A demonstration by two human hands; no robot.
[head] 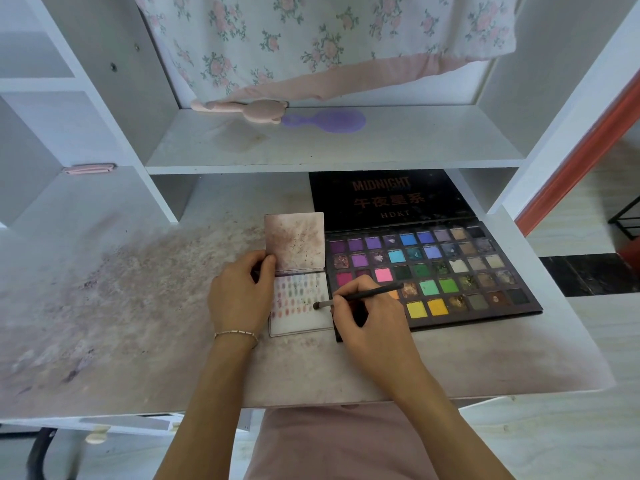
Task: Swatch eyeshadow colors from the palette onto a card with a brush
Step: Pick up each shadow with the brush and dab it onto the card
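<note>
Head view puts you at a white, pigment-smudged desk [138, 306] whose front edge runs just below your wrists and whose right edge drops away just past the palette; a white shelf board [332, 168] overhangs the back of the worktop, so room above the palette lid is tight, while the broad stained stretch of desk to your left lies open. On that shelf a lilac plastic hairbrush [325, 121] lies beside a pink bear-shaped fabric tie [242, 110], under a floral curtain [311, 39]. The large black eyeshadow palette [433, 271] lies open, its lid with orange lettering flat toward the back and its pans of purple, blue, green, yellow, pink and brown facing up, several of them scraped and crumbled. Touching its left side is the small white fold-open swatch card [301, 296]: the upper flap stands raised and is dusted reddish-brown, the lower leaf lies flat and carries rows of short pink, red and greyish-green dabs on its left half. Your left hand [239, 296] pinches the card at the fold, thumb on the flap's lower left corner, fingers curled. Your right hand [367, 306] grips a thin black-handled brush [360, 296] like a pen, fingers closed round the shaft, its grey tip on the lower leaf's right side.
</note>
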